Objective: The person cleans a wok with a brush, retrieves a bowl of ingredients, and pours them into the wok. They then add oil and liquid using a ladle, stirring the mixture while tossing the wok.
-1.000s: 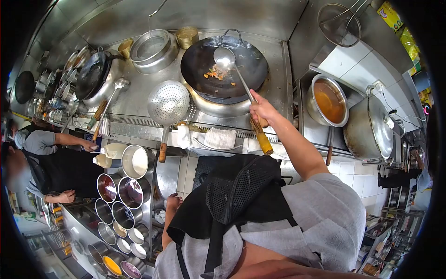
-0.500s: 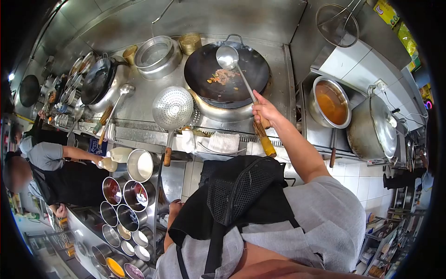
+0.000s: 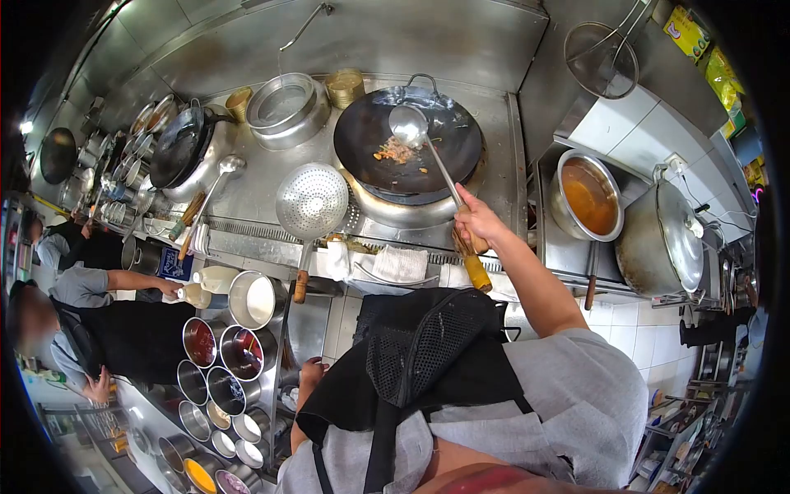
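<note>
My right hand (image 3: 477, 221) is wrapped round the wooden handle end of a long steel ladle (image 3: 409, 125). The ladle's bowl hangs over a black wok (image 3: 362, 123), just above a small heap of chopped food (image 3: 393, 151) in its middle. Low at my left side, near the apron's edge, is my left hand (image 3: 312, 370); its fingers are too small and partly hidden to read. A perforated skimmer (image 3: 313, 200) with a wooden handle rests on the counter left of the wok. A bamboo brush with a yellow handle (image 3: 476, 272) lies below my right hand.
At the right stand a bowl of brown liquid (image 3: 589, 196) and a big lidded pot (image 3: 661, 237). Several seasoning containers (image 3: 253, 298) fill the lower left, where a co-worker (image 3: 115, 337) holds a pale jug (image 3: 194, 295). A steel pot (image 3: 284, 111) sits back left of the wok.
The ladle's bowl has come lower, closer to the food in the wok, still in my right hand. The whole view has shifted slightly. The co-worker's lower hand has moved a little.
</note>
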Motion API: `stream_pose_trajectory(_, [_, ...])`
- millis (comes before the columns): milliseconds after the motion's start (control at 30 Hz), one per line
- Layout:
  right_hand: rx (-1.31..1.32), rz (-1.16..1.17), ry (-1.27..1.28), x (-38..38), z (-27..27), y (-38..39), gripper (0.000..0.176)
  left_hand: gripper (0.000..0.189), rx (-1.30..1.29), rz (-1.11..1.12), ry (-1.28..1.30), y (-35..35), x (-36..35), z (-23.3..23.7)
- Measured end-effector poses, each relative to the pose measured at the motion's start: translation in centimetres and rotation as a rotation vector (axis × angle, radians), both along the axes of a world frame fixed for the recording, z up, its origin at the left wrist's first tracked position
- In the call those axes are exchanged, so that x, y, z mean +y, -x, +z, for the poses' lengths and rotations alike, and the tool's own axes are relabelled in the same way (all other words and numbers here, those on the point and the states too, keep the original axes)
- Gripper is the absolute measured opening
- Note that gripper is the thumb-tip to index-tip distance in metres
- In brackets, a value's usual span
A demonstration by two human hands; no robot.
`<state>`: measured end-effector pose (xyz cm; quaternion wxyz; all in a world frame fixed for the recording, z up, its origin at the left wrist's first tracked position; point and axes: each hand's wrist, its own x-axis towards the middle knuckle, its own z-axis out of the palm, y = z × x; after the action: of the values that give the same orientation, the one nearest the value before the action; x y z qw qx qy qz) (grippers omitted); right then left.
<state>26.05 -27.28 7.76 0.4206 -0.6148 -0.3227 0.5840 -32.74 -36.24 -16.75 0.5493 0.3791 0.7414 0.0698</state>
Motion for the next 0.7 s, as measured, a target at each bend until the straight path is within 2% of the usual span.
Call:
stream_pose_trajectory(33, [0.058,-0.027,0.005,-0.5,0.5,-0.1,0.079,0.041,0.002,-0.001,-0.001,-0.1,0.2,-0.1])
stream_pose_trajectory(167, [0.221,-0.070,0.060,-1.0,0.2,-0.8,0.081,0.041,0.166,-0.209,-0.061,2.3,-0.8,-5.7])
stream_pose_trajectory(233, [0.251,-0.066,0.046,-0.8,-0.7,-1.1,0.080,0.041,0.218,-0.276,-0.074,2.6,-1.1,-6.4])
stream_pose_trajectory(300, [0.049,-0.034,0.033,-0.6,-0.2,0.2,0.078,0.041,0.171,-0.229,-0.036,2.0,-1.0,-4.9])
stream_pose_trajectory(333, [0.054,-0.035,0.032,-0.7,0.0,0.4,0.078,0.042,0.144,-0.204,-0.019,1.8,-0.7,-4.0])
stream_pose_trajectory(400, [0.303,-0.061,0.051,-1.0,0.4,0.4,0.077,0.042,0.094,-0.162,0.016,0.7,0.1,-1.8])
stream_pose_trajectory(533, [0.322,-0.075,0.104,-0.7,-0.8,0.4,0.078,0.043,0.046,-0.124,0.055,-2.5,1.5,3.8])
stream_pose_trajectory(600, [-0.054,-0.034,0.025,-0.5,0.0,1.2,0.078,0.048,-0.015,-0.058,0.062,-4.0,2.0,6.9])
stream_pose_trajectory(667, [0.047,-0.049,0.020,-1.0,1.1,1.2,0.078,0.051,-0.213,-0.496,-0.315,2.7,1.8,-5.3])
stream_pose_trajectory(700, [0.139,-0.067,0.012,-1.1,1.4,1.0,0.078,0.052,-0.318,-0.663,-0.520,5.0,1.9,-9.5])
